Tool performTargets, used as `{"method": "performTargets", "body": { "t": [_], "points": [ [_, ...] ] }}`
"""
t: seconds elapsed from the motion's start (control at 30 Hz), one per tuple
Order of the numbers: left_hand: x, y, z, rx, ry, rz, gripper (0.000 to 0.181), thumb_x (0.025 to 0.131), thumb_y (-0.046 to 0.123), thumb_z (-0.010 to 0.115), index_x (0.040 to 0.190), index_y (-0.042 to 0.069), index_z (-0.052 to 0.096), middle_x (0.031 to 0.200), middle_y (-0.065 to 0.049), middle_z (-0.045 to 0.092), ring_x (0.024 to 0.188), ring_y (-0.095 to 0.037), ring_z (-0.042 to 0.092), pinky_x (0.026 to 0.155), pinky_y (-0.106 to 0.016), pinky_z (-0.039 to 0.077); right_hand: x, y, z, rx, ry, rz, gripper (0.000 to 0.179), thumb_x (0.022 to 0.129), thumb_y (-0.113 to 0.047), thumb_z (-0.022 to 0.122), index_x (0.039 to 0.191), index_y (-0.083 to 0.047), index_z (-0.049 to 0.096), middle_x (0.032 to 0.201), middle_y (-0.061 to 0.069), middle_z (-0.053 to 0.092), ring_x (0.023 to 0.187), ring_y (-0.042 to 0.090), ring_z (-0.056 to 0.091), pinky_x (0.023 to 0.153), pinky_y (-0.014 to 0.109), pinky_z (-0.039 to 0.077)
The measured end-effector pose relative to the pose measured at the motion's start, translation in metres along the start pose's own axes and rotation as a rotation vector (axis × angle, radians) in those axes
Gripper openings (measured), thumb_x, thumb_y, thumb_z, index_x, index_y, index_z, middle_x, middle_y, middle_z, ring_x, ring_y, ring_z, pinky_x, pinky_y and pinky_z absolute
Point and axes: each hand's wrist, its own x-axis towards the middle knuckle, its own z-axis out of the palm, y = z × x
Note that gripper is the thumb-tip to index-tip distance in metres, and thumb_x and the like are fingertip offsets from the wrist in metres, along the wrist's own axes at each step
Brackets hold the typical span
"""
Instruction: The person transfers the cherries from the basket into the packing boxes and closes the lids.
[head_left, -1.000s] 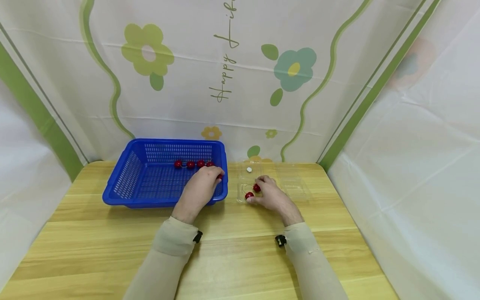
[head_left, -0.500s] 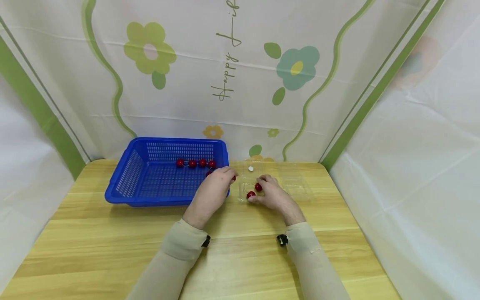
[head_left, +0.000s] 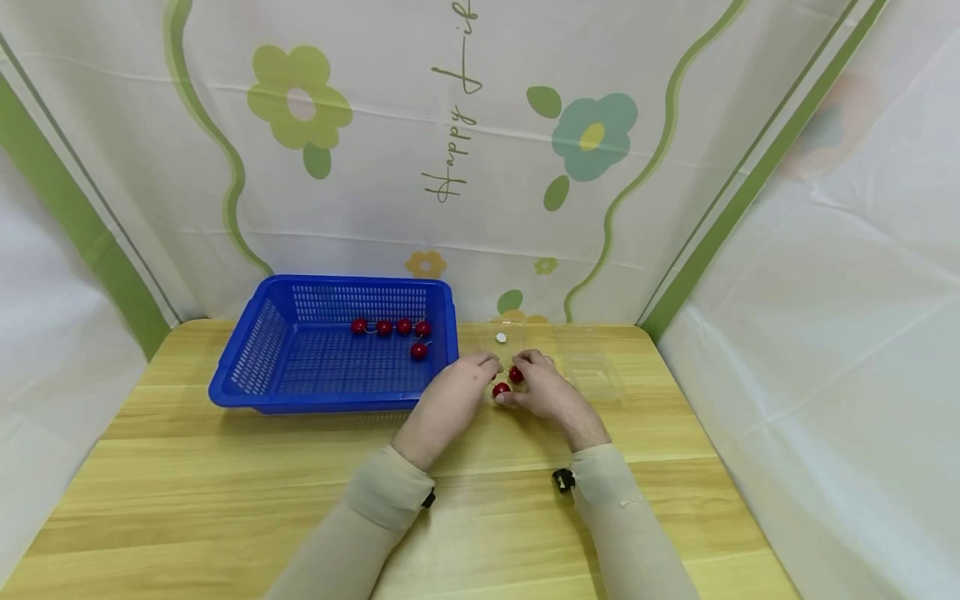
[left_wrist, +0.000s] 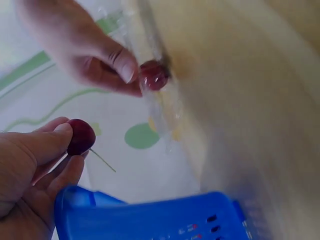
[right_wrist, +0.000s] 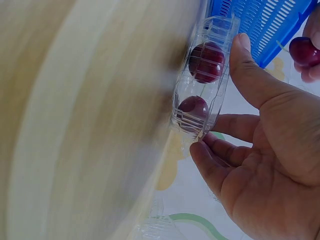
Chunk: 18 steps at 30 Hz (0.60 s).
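Note:
My left hand pinches a dark red cherry between thumb and fingertips, its thin green stem hanging free. It is beside the near left part of a clear plastic clamshell box. With thumb and fingers spread along the box's side, my right hand grips its rim. Two cherries lie inside the box, the near one and the far one as the right wrist view shows them. In the head view the left hand hides its own cherry and part of the box.
A blue plastic basket stands on the left, with several stemmed cherries along its back right corner. The box's clear lid lies folded out to the right. A white round spot shows at the box's back. A printed curtain surrounds the wooden table.
My left hand has moved right, out of the basket and over its rim to the box, carrying a cherry. The right hand has stayed at the box.

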Motion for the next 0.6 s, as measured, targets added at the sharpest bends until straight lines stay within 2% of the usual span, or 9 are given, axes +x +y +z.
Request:
{"method": "performTargets", "body": {
  "t": [0.07,0.2,0.27,0.33,0.43,0.47,0.53,0.6],
  "points": [
    [0.001,0.004,0.005,0.034,-0.011,0.02,0.037,0.109,-0.01,0.073,0.144,0.002,0.078,0.152,-0.013,0.077,0.141,-0.034,0.078,0.119,-0.041,0.067,0.0,0.0,0.0,-0.006,0.001,-0.007,0.083,0.107,-0.038,0.09,0.168,0.007,0.057,0.176,0.028,0.05,0.162,0.05,0.052,0.136,0.063,0.051],
    [0.002,0.009,0.021,0.09,0.003,0.076,0.03,0.11,-0.004,0.076,0.138,0.004,0.082,0.144,-0.011,0.079,0.136,-0.031,0.078,0.115,-0.039,0.069,0.0,0.0,0.0,-0.024,0.005,-0.018,0.08,0.108,-0.03,0.089,0.168,0.011,0.055,0.175,0.03,0.051,0.162,0.05,0.051,0.135,0.062,0.052],
    [0.005,0.003,0.041,0.125,0.037,0.104,0.028,0.11,-0.001,0.075,0.136,0.006,0.082,0.14,-0.008,0.081,0.133,-0.028,0.078,0.113,-0.037,0.069,0.0,0.001,0.0,-0.031,0.009,-0.024,0.079,0.108,-0.025,0.089,0.168,0.013,0.053,0.175,0.031,0.051,0.163,0.051,0.05,0.135,0.062,0.051],
    [0.007,0.001,0.051,0.148,0.045,0.11,0.027,0.11,-0.001,0.076,0.134,0.008,0.083,0.138,-0.007,0.083,0.131,-0.027,0.079,0.114,-0.038,0.069,0.001,0.002,0.001,-0.033,0.017,-0.028,0.079,0.108,-0.021,0.088,0.168,0.014,0.052,0.174,0.032,0.052,0.164,0.052,0.05,0.137,0.062,0.05],
    [0.007,0.004,0.057,0.183,0.028,0.092,0.026,0.111,0.0,0.075,0.134,0.009,0.083,0.139,-0.006,0.084,0.133,-0.025,0.079,0.121,-0.039,0.066,0.001,0.003,0.001,-0.034,0.025,-0.031,0.077,0.108,-0.019,0.088,0.168,0.014,0.052,0.173,0.032,0.053,0.164,0.053,0.05,0.138,0.062,0.049],
    [0.006,0.009,0.049,0.19,0.006,0.081,0.027,0.11,-0.001,0.076,0.133,0.009,0.084,0.139,-0.006,0.084,0.133,-0.026,0.079,0.122,-0.04,0.065,0.001,0.003,0.001,-0.034,0.026,-0.032,0.077,0.108,-0.019,0.088,0.167,0.014,0.053,0.173,0.033,0.053,0.163,0.053,0.05,0.138,0.062,0.049],
    [0.003,0.015,0.043,0.206,-0.023,0.056,0.027,0.113,-0.001,0.072,0.135,0.009,0.084,0.142,-0.006,0.084,0.138,-0.026,0.078,0.128,-0.041,0.061,0.002,0.003,0.001,-0.037,0.03,-0.035,0.077,0.107,-0.019,0.088,0.167,0.014,0.054,0.173,0.033,0.053,0.163,0.053,0.051,0.138,0.062,0.049],
    [0.003,0.016,0.043,0.221,-0.029,0.044,0.028,0.113,-0.001,0.07,0.136,0.009,0.084,0.143,-0.006,0.084,0.139,-0.026,0.078,0.13,-0.04,0.059,0.002,0.003,0.002,-0.041,0.032,-0.039,0.077,0.107,-0.02,0.089,0.166,0.015,0.054,0.172,0.033,0.054,0.162,0.053,0.052,0.138,0.061,0.049]
  ]
}}
